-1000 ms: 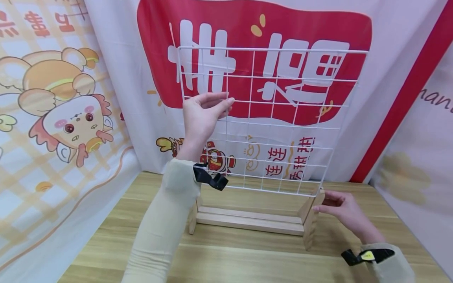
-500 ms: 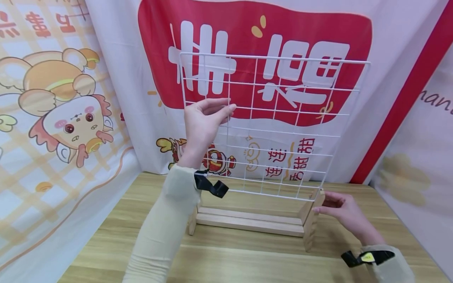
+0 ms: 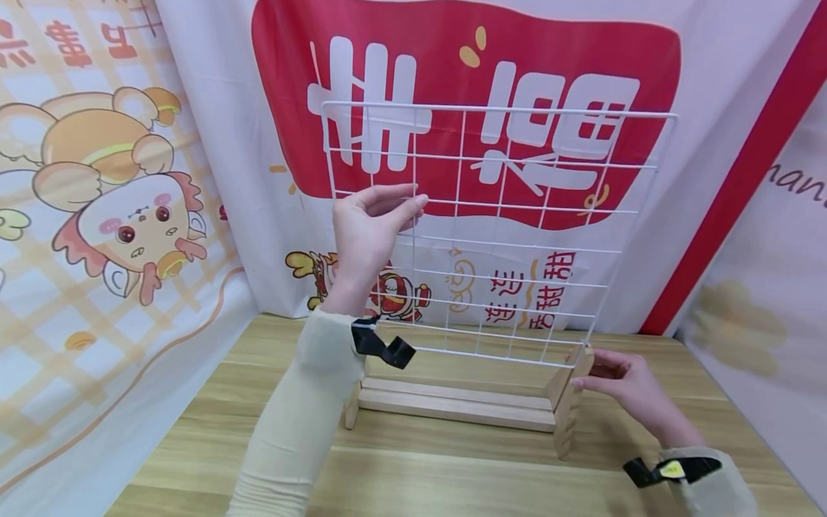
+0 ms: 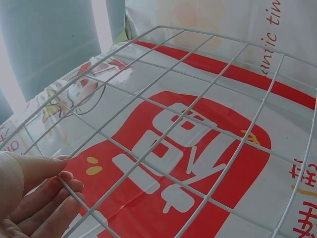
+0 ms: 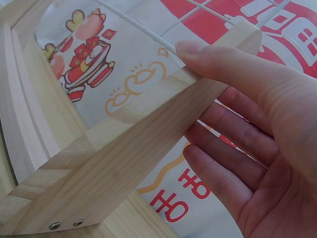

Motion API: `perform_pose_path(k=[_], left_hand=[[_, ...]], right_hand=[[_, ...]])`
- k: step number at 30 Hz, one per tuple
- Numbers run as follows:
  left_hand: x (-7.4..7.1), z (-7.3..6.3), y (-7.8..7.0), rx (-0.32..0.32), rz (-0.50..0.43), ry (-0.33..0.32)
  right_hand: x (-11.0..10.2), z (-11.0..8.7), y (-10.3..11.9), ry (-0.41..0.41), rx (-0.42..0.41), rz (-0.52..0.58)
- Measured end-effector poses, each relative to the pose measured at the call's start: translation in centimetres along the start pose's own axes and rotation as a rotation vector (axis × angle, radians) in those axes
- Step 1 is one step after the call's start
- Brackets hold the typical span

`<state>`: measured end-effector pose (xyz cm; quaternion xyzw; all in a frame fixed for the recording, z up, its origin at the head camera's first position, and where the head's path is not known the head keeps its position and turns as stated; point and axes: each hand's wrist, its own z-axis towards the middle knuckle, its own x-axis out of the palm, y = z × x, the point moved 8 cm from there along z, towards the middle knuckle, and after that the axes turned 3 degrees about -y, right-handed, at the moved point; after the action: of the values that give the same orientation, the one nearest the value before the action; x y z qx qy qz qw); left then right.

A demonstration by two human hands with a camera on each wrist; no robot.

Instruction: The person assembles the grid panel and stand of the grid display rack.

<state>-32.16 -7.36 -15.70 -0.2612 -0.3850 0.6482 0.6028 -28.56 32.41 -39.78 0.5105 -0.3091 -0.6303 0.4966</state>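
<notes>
A white wire grid panel stands tilted above a pale wooden stand, its lower right corner right at the top of the stand's right side piece. My left hand pinches a wire on the panel's left part; in the left wrist view the thumb and fingers meet around it. My right hand grips the upper end of the right side piece. Seen from the right wrist, the thumb lies on that wooden piece, with the fingers behind it. My left forearm covers most of the stand's left side piece.
The stand rests on a wood-grain table. Behind it hangs a white cloth backdrop with a red printed panel. Another printed cloth closes off the left side, and a pale one the right.
The grid panel has come down a little, its top edge now lower against the backdrop. My left hand has sunk with it; the right hand and the stand have stayed in place.
</notes>
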Motion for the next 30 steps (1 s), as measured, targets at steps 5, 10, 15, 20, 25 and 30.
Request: perform_pose_path(k=[5, 10, 15, 20, 25, 30], left_hand=[[0.1, -0.3, 0.0, -0.016, -0.005, -0.002], [0.2, -0.4, 0.2, -0.004, -0.008, 0.004], [0.1, -0.6, 0.3, 0.007, -0.023, 0.005], [0.1, -0.9, 0.1, 0.020, -0.027, 0.005], [0.1, -1.1, 0.2, 0.005, -0.018, 0.004], [0.0, -1.4, 0.6, 0.001, -0.011, 0.002]], right_hand=[[0.0, 0.0, 0.0, 0.001, -0.001, 0.004], [0.0, -0.1, -0.1, -0.009, 0.013, -0.018], [-0.1, -0.1, -0.2, -0.016, 0.027, -0.029], [-0.1, 0.0, -0.1, -0.018, 0.021, -0.028], [-0.1, 0.0, -0.1, -0.011, 0.007, -0.018], [-0.1, 0.0, -0.1, -0.012, 0.017, -0.023]])
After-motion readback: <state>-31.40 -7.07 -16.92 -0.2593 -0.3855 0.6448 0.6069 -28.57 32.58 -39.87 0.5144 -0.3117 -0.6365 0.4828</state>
